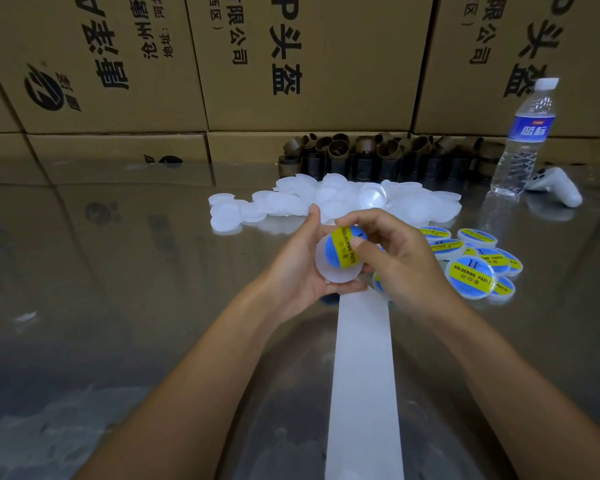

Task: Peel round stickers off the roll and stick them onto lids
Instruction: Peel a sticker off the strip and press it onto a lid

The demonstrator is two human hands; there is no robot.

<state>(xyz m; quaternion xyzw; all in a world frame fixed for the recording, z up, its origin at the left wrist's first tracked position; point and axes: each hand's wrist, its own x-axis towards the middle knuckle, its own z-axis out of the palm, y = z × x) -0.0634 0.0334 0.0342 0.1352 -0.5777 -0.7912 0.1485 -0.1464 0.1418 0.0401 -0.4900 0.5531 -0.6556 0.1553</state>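
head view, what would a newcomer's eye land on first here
At the centre, the left hand holds a translucent white round plastic lid while the right hand pinches a blue and yellow round sticker against it. A long white paper backing strip runs from the hands toward the bottom edge. Behind lies a heap of bare white lids, with finished labelled lids to the right.

Blue-yellow sticker [340, 249] partly on white lid [336, 273]; backing strip [364, 375] trails below

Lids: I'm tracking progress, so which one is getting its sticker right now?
The lid gripped in the left hand, its sticker only partly down, pinched by the right hand; all others lie on the table.
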